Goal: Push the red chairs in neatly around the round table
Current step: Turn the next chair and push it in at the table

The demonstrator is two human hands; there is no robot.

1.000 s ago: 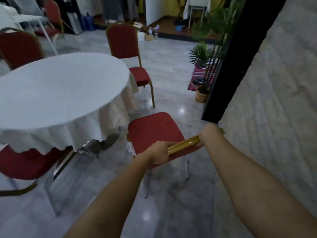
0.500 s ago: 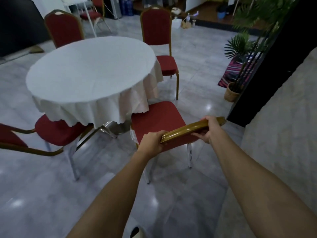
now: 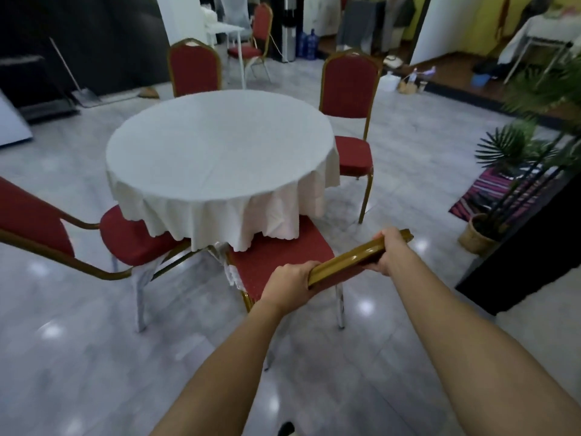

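We find our left hand and right hand both clenched on the near red chair's gold top rail, its seat partly under the worktop's white cloth.

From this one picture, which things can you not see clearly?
- Backrest face of the held chair: foreshortened; only its gold top rail shows, between left hand and right hand.
- Table base: hidden by the tablecloth.
- Left chair: its backrest is cut off by the left edge.
- Items by the far wall: too small.
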